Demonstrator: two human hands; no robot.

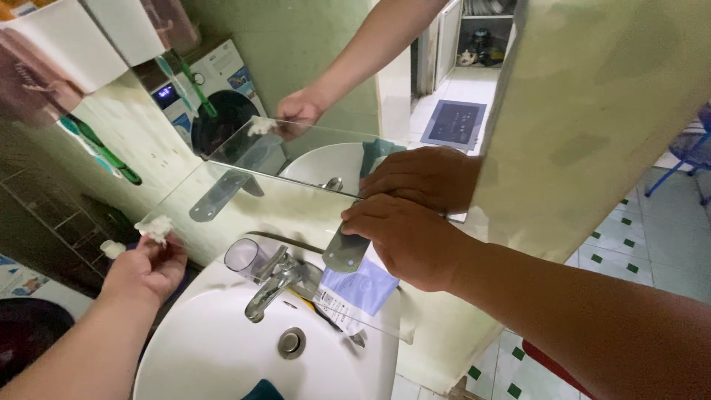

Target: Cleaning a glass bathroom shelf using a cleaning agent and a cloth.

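My left hand (148,270) pinches a small wad of white tissue (155,228) against the left corner of a clear glass shelf (285,216) mounted above the sink. My right hand (407,238) lies flat with fingers together on the shelf's right end, over a grey metal bracket (345,253). A second bracket (212,197) sits further left. The mirror (333,67) behind the shelf reflects both hands and my left arm.
Below the shelf are a white sink (215,363), a chrome faucet (268,287), a clear cup (243,255) and a blue-and-white packet (357,292). Green toothbrushes (104,152) hang on the left wall. A green-dotted tiled floor (637,244) lies to the right.
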